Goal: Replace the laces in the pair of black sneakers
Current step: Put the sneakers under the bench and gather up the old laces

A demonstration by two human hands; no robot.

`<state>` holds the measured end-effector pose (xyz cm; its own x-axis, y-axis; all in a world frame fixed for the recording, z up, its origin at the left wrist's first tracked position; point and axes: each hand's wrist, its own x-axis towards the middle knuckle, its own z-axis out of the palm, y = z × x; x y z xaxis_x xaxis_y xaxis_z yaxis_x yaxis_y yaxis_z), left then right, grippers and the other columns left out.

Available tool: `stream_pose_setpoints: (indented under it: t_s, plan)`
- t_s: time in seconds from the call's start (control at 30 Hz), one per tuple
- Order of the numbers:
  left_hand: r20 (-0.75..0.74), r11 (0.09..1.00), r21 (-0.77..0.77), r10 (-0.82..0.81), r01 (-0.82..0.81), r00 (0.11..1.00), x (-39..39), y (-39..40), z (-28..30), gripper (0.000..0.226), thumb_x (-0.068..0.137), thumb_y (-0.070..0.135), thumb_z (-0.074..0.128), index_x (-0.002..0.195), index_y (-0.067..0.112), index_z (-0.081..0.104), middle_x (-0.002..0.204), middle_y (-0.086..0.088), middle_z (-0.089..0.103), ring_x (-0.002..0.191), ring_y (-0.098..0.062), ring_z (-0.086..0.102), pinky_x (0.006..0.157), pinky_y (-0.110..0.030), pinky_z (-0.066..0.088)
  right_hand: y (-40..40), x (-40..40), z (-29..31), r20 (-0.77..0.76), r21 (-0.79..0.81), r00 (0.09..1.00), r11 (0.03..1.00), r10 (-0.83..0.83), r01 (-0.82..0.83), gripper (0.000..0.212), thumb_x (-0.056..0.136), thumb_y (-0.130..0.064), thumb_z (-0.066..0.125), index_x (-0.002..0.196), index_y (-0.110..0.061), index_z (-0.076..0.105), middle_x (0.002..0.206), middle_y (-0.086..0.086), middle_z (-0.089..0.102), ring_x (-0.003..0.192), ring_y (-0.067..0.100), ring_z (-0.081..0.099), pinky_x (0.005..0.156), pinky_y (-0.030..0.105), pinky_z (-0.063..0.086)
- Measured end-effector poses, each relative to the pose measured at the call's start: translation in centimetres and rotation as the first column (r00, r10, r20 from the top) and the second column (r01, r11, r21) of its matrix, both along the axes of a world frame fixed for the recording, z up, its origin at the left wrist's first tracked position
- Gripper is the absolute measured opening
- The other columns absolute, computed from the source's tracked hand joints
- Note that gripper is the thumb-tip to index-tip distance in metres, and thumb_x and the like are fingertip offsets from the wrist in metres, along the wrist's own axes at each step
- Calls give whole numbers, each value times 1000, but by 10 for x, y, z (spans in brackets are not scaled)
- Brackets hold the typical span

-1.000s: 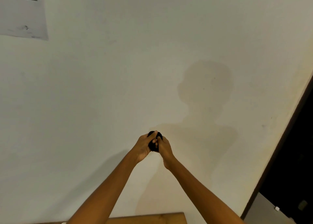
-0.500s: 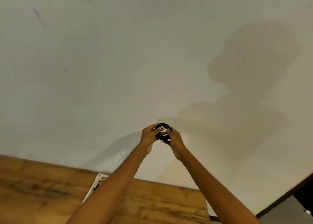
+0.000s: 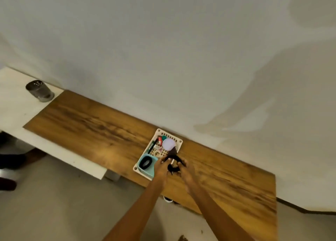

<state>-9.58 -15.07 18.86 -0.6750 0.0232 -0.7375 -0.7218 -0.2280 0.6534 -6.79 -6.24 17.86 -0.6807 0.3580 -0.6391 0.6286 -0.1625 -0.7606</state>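
Here both hands, left point(image 3: 162, 167) and right point(image 3: 184, 169), pinch a bundled black lace point(image 3: 173, 165) between curled fingers, held above the near end of a white basket point(image 3: 179, 143) on the wooden table point(image 3: 101, 129); no sneakers show; likely the lace is being readied; next, uncoil it and find an end.
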Motion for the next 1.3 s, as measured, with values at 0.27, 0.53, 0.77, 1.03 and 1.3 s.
stream_pose_setpoints:
  t_s: [0.27, 0.53, 0.77, 1.03, 1.3]
  plan:
    - [198, 991, 87, 82, -101, 977, -16, -69, -111, 37, 97, 24, 48, 129, 6, 51, 114, -16, 63, 95, -27, 62, 64, -32, 52, -73, -18, -115, 145, 107, 978, 985, -151, 136, 27, 94, 0, 50, 117, -8, 62, 114, 13, 64, 100, 34, 64, 72, 37, 56]
    - [265, 993, 94, 43, -70, 963, -61, -63, -169, 44, 96, 26, 49, 134, 4, 44, 131, -18, 53, 121, -35, 50, 100, -44, 43, -96, -56, -152, 274, 327, 931, 934, -242, 147, 32, 93, -5, 53, 125, -4, 57, 126, 15, 61, 116, 30, 56, 94, 31, 42]
    - [192, 993, 119, -1, -22, 981, -53, -66, -193, 48, 95, 29, 51, 138, 11, 41, 133, -13, 53, 123, -29, 50, 106, -46, 40, -106, -69, -174, 358, 305, 888, 935, -290, 183, 31, 95, -16, 52, 125, -6, 55, 123, 12, 62, 111, 28, 59, 85, 29, 45]
    - [137, 995, 70, -77, 68, 988, -43, -79, -192, 49, 97, 34, 45, 140, 13, 39, 135, -7, 50, 117, -15, 48, 89, -28, 40, -108, -62, -179, 343, 243, 908, 956, -243, 164, 41, 94, -11, 50, 135, -9, 44, 127, 14, 56, 113, 29, 57, 90, 36, 51]
    - [78, 989, 31, -150, 148, 986, -39, -80, -193, 51, 98, 37, 42, 144, 17, 33, 140, -9, 46, 123, -20, 46, 94, -32, 41, -99, -56, -181, 314, 349, 948, 923, 51, -165, 44, 92, 0, 47, 135, -7, 44, 133, 13, 52, 118, 27, 53, 98, 36, 48]
